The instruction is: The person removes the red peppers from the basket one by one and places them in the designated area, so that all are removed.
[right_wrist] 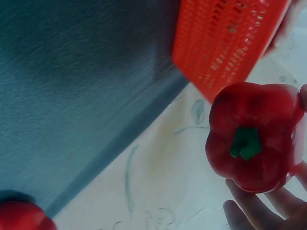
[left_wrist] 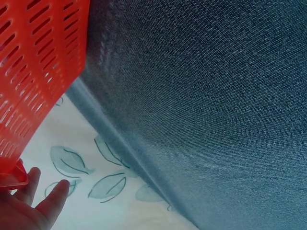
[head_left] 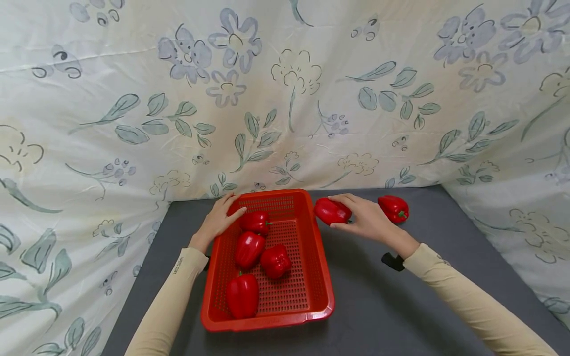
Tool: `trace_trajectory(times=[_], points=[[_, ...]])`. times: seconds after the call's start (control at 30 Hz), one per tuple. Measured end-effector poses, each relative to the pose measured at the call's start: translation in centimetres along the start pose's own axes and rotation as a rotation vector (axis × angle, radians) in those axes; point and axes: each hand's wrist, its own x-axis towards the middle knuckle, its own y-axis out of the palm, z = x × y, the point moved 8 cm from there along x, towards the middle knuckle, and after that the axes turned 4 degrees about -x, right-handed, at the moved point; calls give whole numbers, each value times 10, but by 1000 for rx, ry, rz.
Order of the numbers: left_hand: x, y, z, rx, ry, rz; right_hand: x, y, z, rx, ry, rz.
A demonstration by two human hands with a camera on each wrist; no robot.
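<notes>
My right hand [head_left: 367, 217] grips a red bell pepper [head_left: 332, 211] just right of the basket's far right corner. In the right wrist view, the green stem of that bell pepper [right_wrist: 254, 139] faces the camera, with fingers around its side. At the far left corner of the red plastic basket [head_left: 307, 237], my left hand [head_left: 218, 217] rests on the rim with its fingers fairly straight. Several red bell peppers [head_left: 249, 249] lie inside the basket, mostly along its left side. The left wrist view shows the basket's slotted outer wall [left_wrist: 38, 62] and part of the left hand [left_wrist: 36, 206].
Another red bell pepper [head_left: 394, 208] lies on the dark grey tabletop [head_left: 369, 301], to the right of and behind my right hand. A floral cloth [head_left: 285, 99] hangs behind the table and along both sides.
</notes>
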Motion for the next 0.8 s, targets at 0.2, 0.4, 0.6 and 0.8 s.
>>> trace_trajectory(times=[0.2,0.4,0.6,0.8], points=[[0,0,1,-15,5,-3,-3,4,-19,-28,36,-10],[0,1,2,-18,-4,1,-6,9,-38,-46,60,-8],[1,1,2,-19,-2,2,-10,17,-57,-58,82,-4],[1,0,1,-12,7,-2,-13,25,-75,-71,123,18]])
